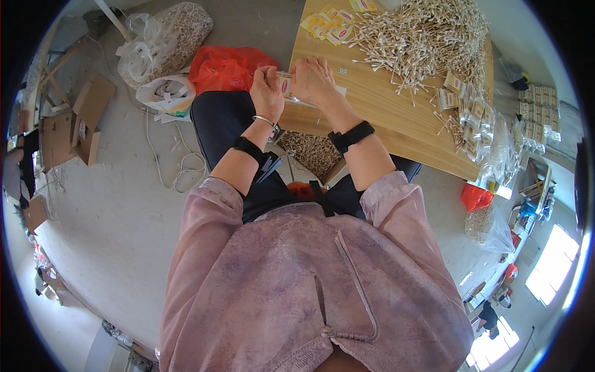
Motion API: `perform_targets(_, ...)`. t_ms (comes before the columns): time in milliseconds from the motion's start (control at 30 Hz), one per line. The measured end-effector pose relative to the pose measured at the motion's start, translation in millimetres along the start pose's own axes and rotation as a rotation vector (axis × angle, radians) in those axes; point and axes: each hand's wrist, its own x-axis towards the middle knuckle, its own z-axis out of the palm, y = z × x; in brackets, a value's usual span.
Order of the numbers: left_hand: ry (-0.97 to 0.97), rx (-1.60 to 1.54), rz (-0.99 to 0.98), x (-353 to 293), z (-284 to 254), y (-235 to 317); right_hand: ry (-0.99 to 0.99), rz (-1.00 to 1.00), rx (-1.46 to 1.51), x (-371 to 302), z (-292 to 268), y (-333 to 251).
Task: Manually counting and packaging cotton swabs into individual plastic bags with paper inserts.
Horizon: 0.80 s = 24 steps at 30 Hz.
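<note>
Both hands meet at the near edge of the tabletop (372, 102), fingers curled in a close grip. The left hand (266, 93) and the right hand (313, 79) pinch between them a small clear packet (286, 85) with a red-and-yellow label, which seems to hold a bundle of cotton swabs, though it is too small to be sure. The packet's long axis runs roughly from one hand to the other, across the view, so each hand has one end; neither is clearly nearer, though the right hand sits a little further over the wood. I count one packet in the hands.

Each wrist carries a black band, two in all, and the left wrist adds one thin metal bangle (265, 119).

Just beyond the right hand lies the loose heap of cotton swabs (427, 37), far too many to count, spreading across the far half of the tabletop. Yellow labels (331, 25) lie in one cluster at the far left corner, about a handful. Filled packets (471, 118) pile along the right edge, well over a dozen.

Below the tabletop edge, between the knees, an open box of swabs (313, 154) rests on the lap or just under it. On the floor (111, 204) to the left are one red plastic bag (226, 67), one clear sack of swabs (180, 28), one white bag (166, 94), flattened cardboard boxes (74, 124) and a loose white cord (180, 170).
</note>
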Motion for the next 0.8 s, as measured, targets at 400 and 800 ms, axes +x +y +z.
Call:
perform_targets(400, 0.065, 0.169, 0.062, 7, -4, -14, 0.259, -0.152, 0.167, -10, 20, 0)
perform_targets(800, 0.002, 0.151, 0.022, 11, -2, -14, 0.453, -0.323, 0.176, -14, 39, 15)
